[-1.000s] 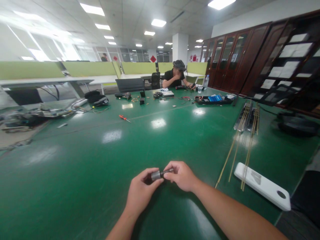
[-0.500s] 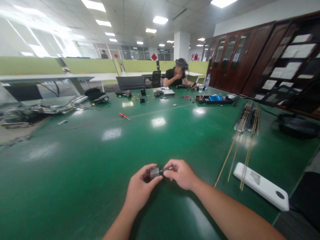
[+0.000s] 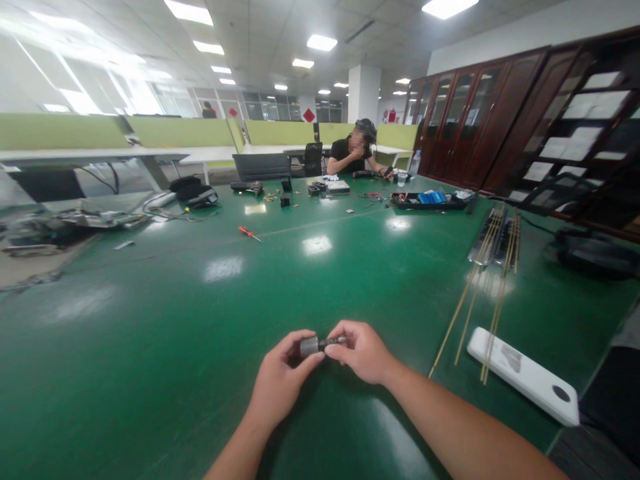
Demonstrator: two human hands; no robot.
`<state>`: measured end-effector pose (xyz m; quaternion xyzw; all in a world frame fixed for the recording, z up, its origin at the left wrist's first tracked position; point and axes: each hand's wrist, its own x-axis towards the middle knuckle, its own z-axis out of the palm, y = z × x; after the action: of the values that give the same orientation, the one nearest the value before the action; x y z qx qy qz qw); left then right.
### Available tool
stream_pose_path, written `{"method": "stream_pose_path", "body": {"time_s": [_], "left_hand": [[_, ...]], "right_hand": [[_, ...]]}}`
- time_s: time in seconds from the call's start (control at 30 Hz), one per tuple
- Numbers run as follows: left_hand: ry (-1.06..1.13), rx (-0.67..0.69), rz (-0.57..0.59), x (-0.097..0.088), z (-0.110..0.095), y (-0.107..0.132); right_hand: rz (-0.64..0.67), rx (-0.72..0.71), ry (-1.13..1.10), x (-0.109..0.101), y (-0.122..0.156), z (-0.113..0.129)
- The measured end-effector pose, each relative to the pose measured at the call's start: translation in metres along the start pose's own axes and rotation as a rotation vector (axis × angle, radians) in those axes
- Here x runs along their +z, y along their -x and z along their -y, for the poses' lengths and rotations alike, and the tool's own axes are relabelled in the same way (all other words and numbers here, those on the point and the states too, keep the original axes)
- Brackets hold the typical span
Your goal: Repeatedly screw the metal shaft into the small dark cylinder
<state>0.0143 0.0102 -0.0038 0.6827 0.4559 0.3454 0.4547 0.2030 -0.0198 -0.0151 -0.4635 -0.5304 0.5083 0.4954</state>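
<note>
Item 1, left hand: the grip closed about a grey metal cylinder, thumb on the near side, fingers on the far.

Item 2, right hand: fingertips and thumb pinching a thin dark spindle that runs from the cylinder's right end; whether the two are one piece, I cannot tell from where I stand.

Handling, in my judgement: best done with the left grip firm and still, the right light, spindle and cylinder held in one line, since a skewed pull or twist could bind or bend the slender part. Keeping both over the table should limit any drop.

Position: cylinder inside the left grip, just left of the right fingertips; spindle bridging the gap between the hands.

Item 3, white case: well to the right of both grips, untouched.

Item 4, thin yellowish rods: right of the right grip, stretching away beyond it.

Item 5, orange-handled screwdriver: beyond the left grip and to its left, lying loose.
</note>
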Motion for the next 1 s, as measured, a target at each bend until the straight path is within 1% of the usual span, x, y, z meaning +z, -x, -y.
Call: {"method": "stream_pose_path", "body": {"time_s": [0.23,0.47,0.73,1.0], "left_hand": [[-0.023,0.006,-0.014,0.0008,0.0008,0.0006],[-0.035,0.011,-0.024,-0.0006,0.0039,0.0013],[0.005,-0.010,-0.018,0.0000,-0.0034,0.0020],[0.046,-0.002,-0.046,0.0000,-0.0016,0.0017]], "right_hand": [[-0.021,0.015,0.032,0.0003,-0.0007,-0.0019],[-0.019,-0.002,0.028,0.0002,-0.0001,-0.0027],[-0.013,0.007,0.021,0.0002,0.0010,0.0009],[-0.013,0.015,0.014,0.0006,0.0007,-0.0003]]}}
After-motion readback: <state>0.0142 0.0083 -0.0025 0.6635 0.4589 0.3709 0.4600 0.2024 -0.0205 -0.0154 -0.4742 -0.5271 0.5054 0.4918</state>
